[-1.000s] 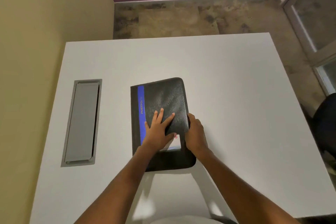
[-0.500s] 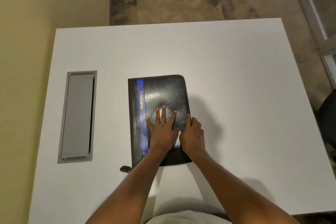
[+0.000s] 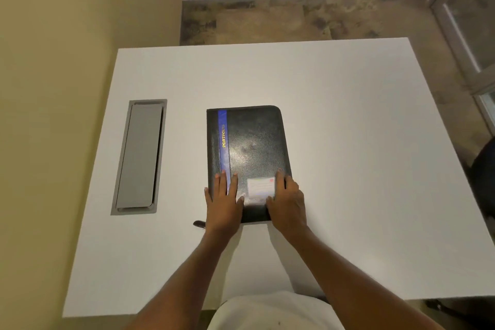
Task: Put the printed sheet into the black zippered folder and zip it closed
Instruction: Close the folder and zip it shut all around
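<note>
You had slid your left hand (image 3: 223, 202), flat and empty, to the 7 o'clock corner of the black zippered folder (image 3: 251, 147), shut at the middle of the counter (image 3: 348, 142), beside the zipper pull (image 3: 199, 224), your right hand (image 3: 288, 201) flat at 5 o'clock; with the printed sheet unseen, zipping looked next.

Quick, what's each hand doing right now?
Left hand: open, flat on the black folder.
Right hand: open, resting on the folder's right edge.
</note>
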Motion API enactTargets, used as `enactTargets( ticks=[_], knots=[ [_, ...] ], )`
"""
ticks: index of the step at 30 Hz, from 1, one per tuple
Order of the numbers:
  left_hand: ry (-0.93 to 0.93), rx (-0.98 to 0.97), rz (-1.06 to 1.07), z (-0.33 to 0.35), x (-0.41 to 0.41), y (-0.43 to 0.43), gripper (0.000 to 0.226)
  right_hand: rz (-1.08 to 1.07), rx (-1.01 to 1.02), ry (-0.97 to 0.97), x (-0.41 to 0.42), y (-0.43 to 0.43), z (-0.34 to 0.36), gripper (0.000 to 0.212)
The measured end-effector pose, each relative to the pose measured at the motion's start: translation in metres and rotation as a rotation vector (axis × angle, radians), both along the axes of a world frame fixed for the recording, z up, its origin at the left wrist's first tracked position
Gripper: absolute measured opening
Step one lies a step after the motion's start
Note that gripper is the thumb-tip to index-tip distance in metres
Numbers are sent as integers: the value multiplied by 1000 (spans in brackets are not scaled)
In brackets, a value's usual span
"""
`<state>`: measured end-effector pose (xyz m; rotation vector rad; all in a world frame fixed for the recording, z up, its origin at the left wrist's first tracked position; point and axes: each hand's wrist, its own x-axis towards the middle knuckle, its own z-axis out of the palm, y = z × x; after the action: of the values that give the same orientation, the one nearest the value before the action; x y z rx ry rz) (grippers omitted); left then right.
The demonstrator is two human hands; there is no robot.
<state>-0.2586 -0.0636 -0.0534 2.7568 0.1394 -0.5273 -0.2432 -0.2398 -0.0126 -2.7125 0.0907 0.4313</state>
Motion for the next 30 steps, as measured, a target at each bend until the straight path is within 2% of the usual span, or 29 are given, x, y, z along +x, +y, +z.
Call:
enactTargets(
  ticks=[6,11,15,19,22,26,30],
  knots=[
    [4,-16,120,2,-57,23,65,86,61,40,-45,22,4,63],
    [41,-43,243,-1,-96,29,66,210,70,22,-81,41,-4,44],
    [-51,-101,382,0,-109,32,47,217,149,132,-95,54,-13,31],
    [-73,-17,428,-4,-115,35,30,116,254,235,-99,67,-20,30],
    [-56,60,439,-12,-111,39,27,27,337,281,-97,79,-24,36],
    [-39,-61,579,-21,-101,46,22,17,370,268,-93,96,-32,36],
    [-26,-181,688,-21,-98,47,19,54,314,236,-94,104,-38,31]
  ],
)
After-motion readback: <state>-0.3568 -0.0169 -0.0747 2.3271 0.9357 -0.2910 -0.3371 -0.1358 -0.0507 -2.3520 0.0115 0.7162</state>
